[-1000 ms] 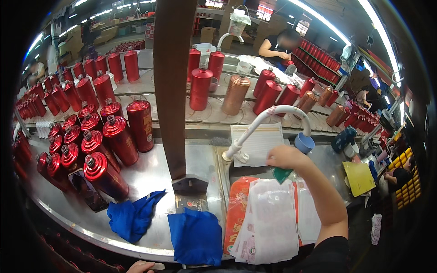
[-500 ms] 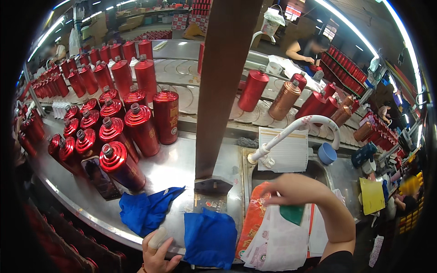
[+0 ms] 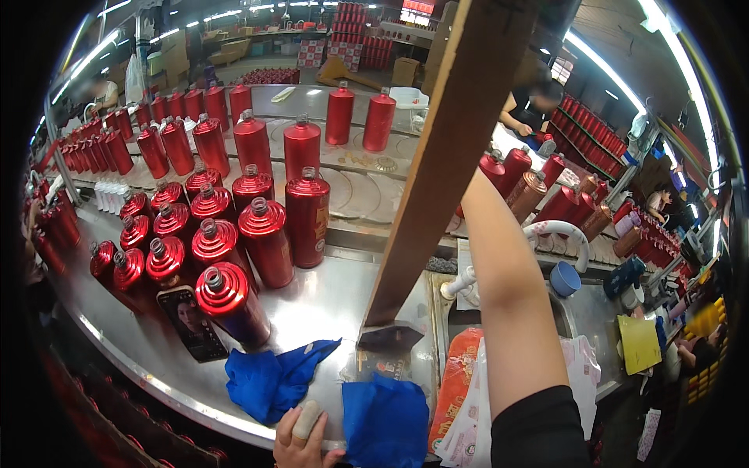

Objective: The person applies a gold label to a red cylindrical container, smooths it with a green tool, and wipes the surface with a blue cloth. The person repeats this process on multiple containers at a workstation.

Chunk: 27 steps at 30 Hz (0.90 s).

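My left hand [image 3: 305, 441] rests at the front edge of the metal table [image 3: 312, 277], fingers apart and a pale covering on one finger. It holds nothing visible and lies just below a crumpled blue cloth [image 3: 268, 380]. A second blue cloth [image 3: 385, 421] is spread to its right. My right forearm [image 3: 511, 304] stretches forward over the sink and papers. Its hand is hidden behind the brown post [image 3: 449, 168], so neither fingers nor grip show. Several shiny red bottles [image 3: 228, 300] with open necks stand on the table's left, a phone [image 3: 192, 324] leaning against them.
Behind the table runs a conveyor of overlapping plates [image 3: 367, 191] carrying red and copper-coloured bottles. A white curved tap [image 3: 573, 234], a blue cup [image 3: 565, 278] and a red printed sheet [image 3: 456, 382] lie to the right. A co-worker [image 3: 530, 109] handles a bottle beyond the conveyor.
My right arm has swung from a bent position over the papers to reaching far forward, its hand passing behind the post. My left hand stays by the table edge. The view has shifted.
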Tool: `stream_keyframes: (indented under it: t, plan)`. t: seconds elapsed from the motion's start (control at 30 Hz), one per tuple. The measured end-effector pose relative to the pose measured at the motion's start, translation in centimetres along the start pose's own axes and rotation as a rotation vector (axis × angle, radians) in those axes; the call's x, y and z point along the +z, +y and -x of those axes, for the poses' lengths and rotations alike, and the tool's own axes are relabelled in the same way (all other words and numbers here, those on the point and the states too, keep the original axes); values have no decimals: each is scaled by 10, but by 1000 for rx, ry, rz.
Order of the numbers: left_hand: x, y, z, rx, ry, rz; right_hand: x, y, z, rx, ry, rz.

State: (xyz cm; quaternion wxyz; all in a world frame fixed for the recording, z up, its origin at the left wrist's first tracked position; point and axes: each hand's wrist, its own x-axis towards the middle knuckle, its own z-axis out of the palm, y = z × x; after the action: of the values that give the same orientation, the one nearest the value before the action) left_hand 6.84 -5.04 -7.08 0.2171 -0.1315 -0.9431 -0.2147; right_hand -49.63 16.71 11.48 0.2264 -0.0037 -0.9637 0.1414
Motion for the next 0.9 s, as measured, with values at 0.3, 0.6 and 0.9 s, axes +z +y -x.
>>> stream_keyframes:
  t: [0.3, 0.6, 0.9]
  plan:
    - [4, -4, -3, 59, 22, 37, 47, 67, -39, 98, 3, 116]
    - [-8, -14, -5, 36, -6, 51, -98, 31, 67, -231, 159, -47]
    - [-68, 38, -103, 268, 269, 414, -270, 7, 205, -625, 175, 135]
